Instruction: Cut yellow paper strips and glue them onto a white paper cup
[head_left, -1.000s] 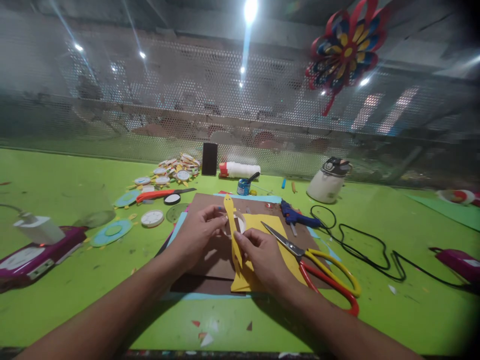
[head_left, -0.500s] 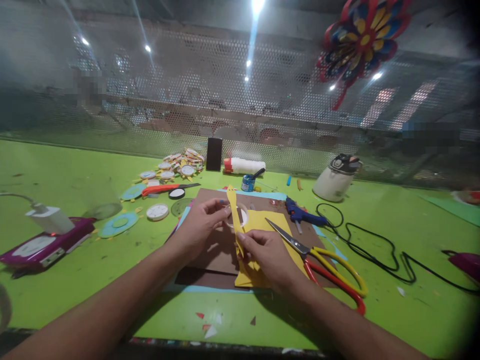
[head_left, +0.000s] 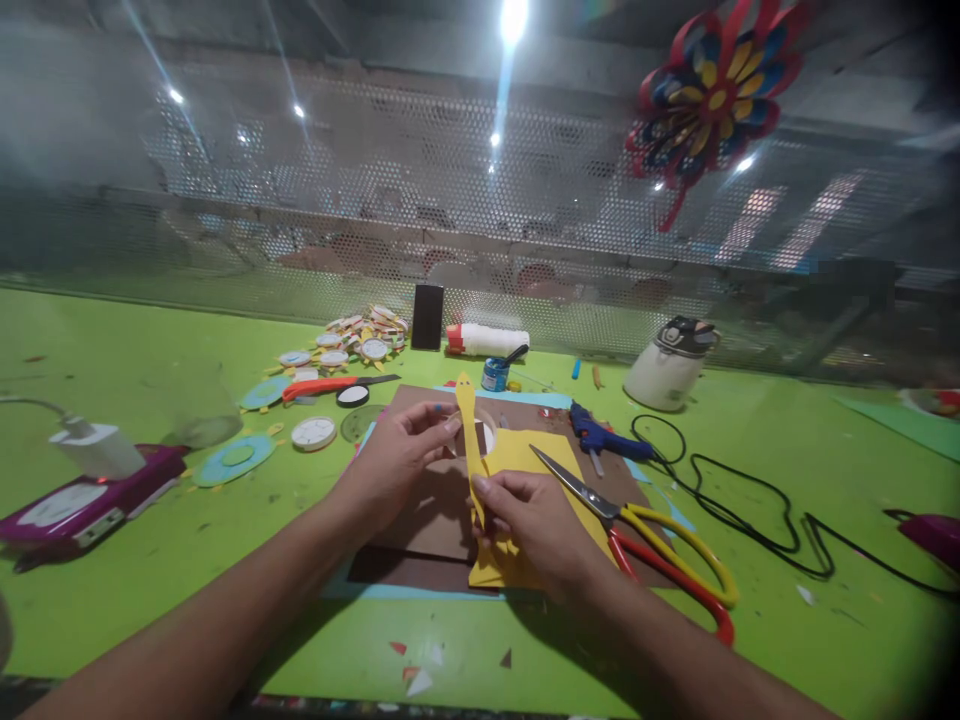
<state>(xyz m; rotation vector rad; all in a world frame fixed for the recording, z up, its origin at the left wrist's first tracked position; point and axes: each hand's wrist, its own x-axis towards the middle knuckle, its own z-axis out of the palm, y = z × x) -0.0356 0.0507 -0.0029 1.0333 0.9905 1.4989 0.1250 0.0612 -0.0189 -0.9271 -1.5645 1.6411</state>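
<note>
Green table (head_left: 465, 645), jug (head_left: 664, 378), power strip (head_left: 94, 508)

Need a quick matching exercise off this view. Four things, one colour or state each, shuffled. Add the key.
Things
1. yellow paper strip with two eye dots
2. scissors
3. glue gun
4. jug

Colours and states
A. dark blue, with a pale stick poking out of the front
B. pale body, dark top
C. gripped near its lower end by the right hand
D. lying down, one red handle and one yellow

Pairs
1-C, 2-D, 3-A, 4-B
</note>
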